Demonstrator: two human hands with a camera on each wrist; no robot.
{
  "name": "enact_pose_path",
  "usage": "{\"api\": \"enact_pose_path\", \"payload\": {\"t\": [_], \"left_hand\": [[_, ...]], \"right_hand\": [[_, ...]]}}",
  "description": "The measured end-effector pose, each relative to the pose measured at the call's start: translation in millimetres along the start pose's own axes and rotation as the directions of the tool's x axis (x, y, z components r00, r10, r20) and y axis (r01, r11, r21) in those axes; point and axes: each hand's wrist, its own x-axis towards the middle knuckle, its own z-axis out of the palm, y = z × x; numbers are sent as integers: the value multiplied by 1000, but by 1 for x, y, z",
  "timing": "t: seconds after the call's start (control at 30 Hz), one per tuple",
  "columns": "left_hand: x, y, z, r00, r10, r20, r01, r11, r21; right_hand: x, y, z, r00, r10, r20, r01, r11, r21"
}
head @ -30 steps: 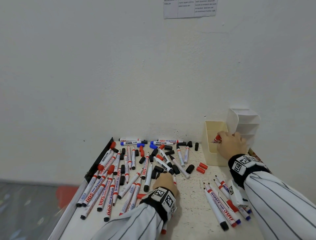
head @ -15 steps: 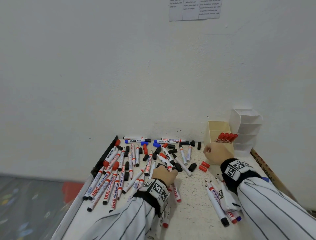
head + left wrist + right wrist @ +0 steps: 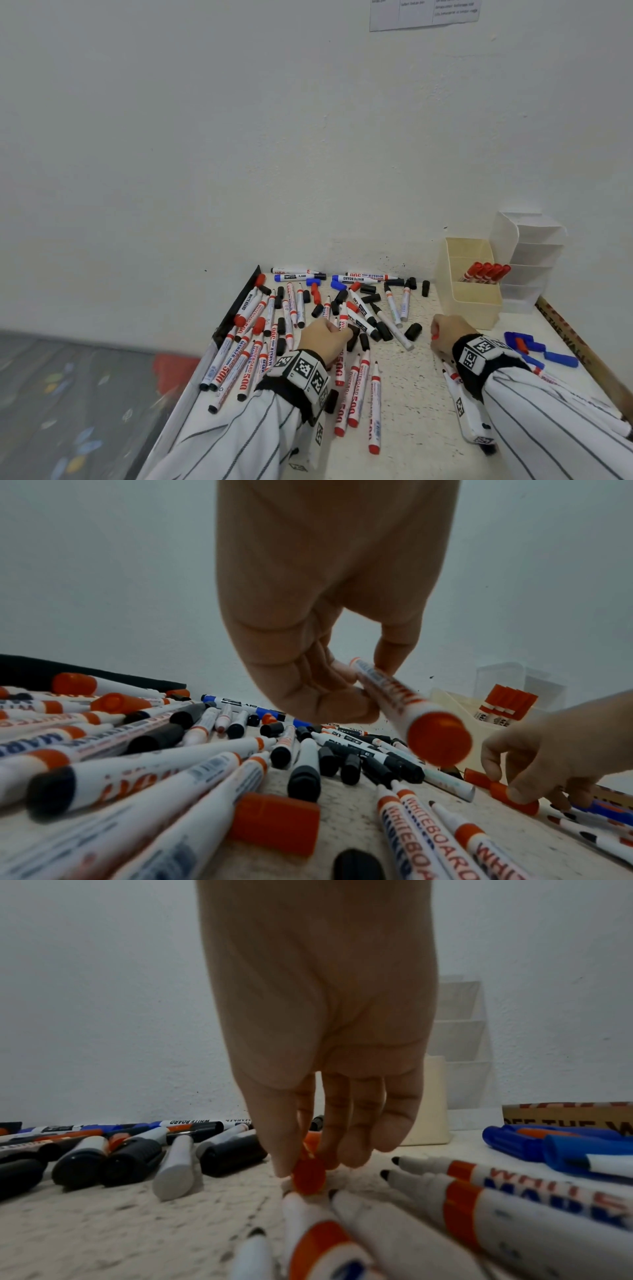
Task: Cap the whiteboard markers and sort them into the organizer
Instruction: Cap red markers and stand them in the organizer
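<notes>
My left hand [image 3: 337,327] pinches an uncapped red whiteboard marker [image 3: 404,699] and holds it tilted above the pile, its red butt end towards the wrist camera. My right hand [image 3: 435,334] is down on the table, thumb and fingers pinching a loose red cap [image 3: 308,1175] that still touches the surface. Several capped red markers [image 3: 486,272] stand in the cream organizer box [image 3: 472,308] at the back right. Many uncapped red, black and blue markers [image 3: 260,346] lie scattered on the left half of the table [image 3: 411,404].
A white tiered organizer [image 3: 527,257] stands behind the cream box against the wall. Loose blue caps [image 3: 541,353] lie at the right, beside a cardboard strip [image 3: 565,339]. Black caps [image 3: 412,330] are scattered mid-table. Uncapped markers [image 3: 462,1191] lie just under my right wrist.
My right hand left the cream box, where red markers now stand, and came down to the table onto a red cap. My left hand lifted a red marker from the pile.
</notes>
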Motion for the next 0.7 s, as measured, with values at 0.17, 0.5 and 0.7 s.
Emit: {"api": "enact_pose_path", "payload": {"t": [0.17, 0.5, 0.7], "left_hand": [[-3, -4, -2, 1000, 26, -7, -26, 1000, 5], [-15, -5, 11, 997, 70, 20, -70, 997, 31], [-19, -3, 15, 992, 116, 50, -118, 992, 44]], "right_hand": [[-4, 0, -5, 1000, 6, 9, -6, 1000, 15], [-30, -30, -25, 933, -226, -279, 344, 789, 510], [-48, -53, -24, 880, -378, -288, 476, 697, 536]]}}
